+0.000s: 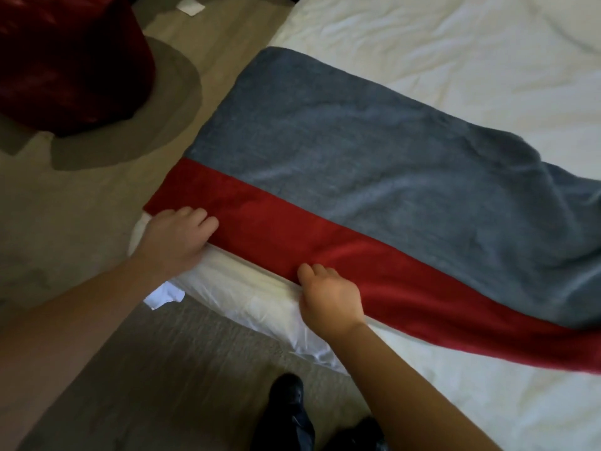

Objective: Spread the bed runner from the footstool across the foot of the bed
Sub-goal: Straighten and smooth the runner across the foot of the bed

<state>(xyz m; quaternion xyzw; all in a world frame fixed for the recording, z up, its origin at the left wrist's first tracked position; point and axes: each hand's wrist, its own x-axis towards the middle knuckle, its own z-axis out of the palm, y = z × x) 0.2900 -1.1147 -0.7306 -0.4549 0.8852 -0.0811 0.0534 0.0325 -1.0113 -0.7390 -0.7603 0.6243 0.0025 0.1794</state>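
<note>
The bed runner [357, 164], grey with a red band along its near edge, lies across the white bed [455, 53]. Its left end reaches the bed's corner; its right part is rumpled and runs out of frame. My left hand [177, 237] grips the runner's red edge near the bed corner, thumb under the edge. My right hand [328, 296] pinches the same red edge further right, at the mattress side. The dark red footstool [65, 60] stands on the floor at upper left, with nothing on the part in view.
Beige carpet [81, 222] surrounds the bed. A white sheet corner [164, 296] hangs below the mattress. A white paper [190, 4] lies on the floor at the top. My dark shoes [289, 415] stand close to the bed's side.
</note>
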